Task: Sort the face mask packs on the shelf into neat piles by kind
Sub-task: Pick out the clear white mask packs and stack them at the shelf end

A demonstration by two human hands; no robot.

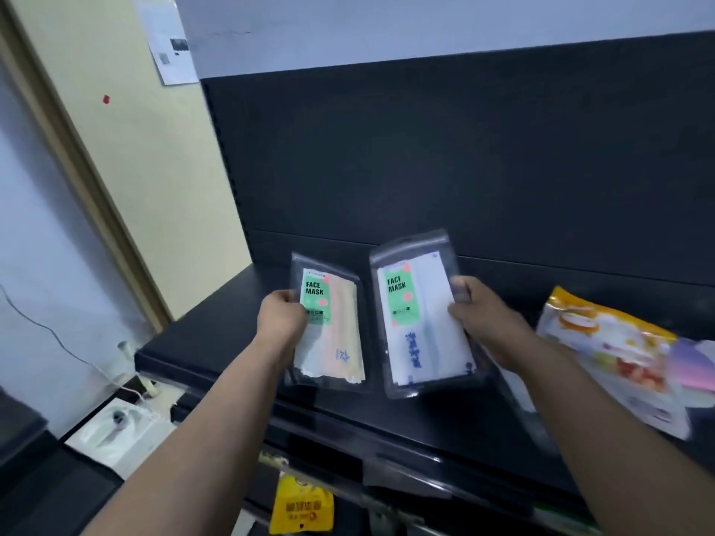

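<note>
Hanging below the shelf (216, 342) edge, a yellow pack (301, 504) is nearest, blurred. Above it, two clear pouches are held over the black shelf top.

Left pouch (336, 334): peach and pale masks stacked inside, green FACE MASK label. Right pouch (421, 323): white masks with blue print, same green label.

Left hand (280, 315) grips the left pouch by its left edge, thumb on the front. Right hand (479, 315) grips the right pouch by its right edge, thumb in front, fingers behind. Both forearms reach forward. The pouches are just beside each other, between the hands.

Farther right, colourful packs (611, 353) lie on the shelf, blurred. Dark back panel (464, 168) stands behind.
</note>
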